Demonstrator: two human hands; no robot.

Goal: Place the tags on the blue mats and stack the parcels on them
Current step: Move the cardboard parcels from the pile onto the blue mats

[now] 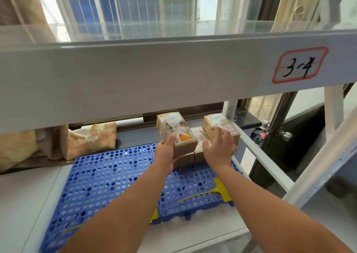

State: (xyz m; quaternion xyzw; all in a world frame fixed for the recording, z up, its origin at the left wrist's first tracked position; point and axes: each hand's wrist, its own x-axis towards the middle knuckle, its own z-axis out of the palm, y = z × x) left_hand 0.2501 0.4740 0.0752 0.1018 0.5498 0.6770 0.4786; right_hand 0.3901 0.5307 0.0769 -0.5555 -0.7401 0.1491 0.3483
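Note:
Two blue perforated mats lie side by side on the shelf, the left mat [108, 177] bare on top and the right mat [193, 187] carrying parcels at its far end. A yellow tag [222, 190] with a thin strap lies on the right mat's near part. Another yellow tag [154, 215] peeks out beside my left forearm. My left hand [166, 152] grips a taped cardboard parcel [173, 129] resting tilted on lower parcels [199, 150]. My right hand [219, 146] rests with fingers spread against a second upper parcel [216, 124] marked 3-4.
The upper shelf beam [135, 73] crosses just above my hands and carries a label reading 3-4 [299, 65]. A patterned cloth bundle [90, 139] lies at the back left. Grey shelf posts [270, 162] run along the right edge.

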